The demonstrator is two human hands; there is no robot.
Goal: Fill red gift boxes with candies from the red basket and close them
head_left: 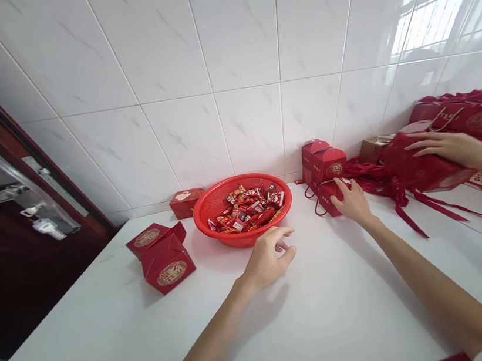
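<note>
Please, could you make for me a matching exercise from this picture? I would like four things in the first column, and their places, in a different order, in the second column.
Things
1. Wrapped candies
2. Left hand
3. Right hand
4. Keys

Places
A. Hanging at the door lock
B. At the front of the row of red boxes
C. Inside the red basket
D. Over the white table, just in front of the basket

Right pairs: 1-C, 2-D, 3-B, 4-A
</note>
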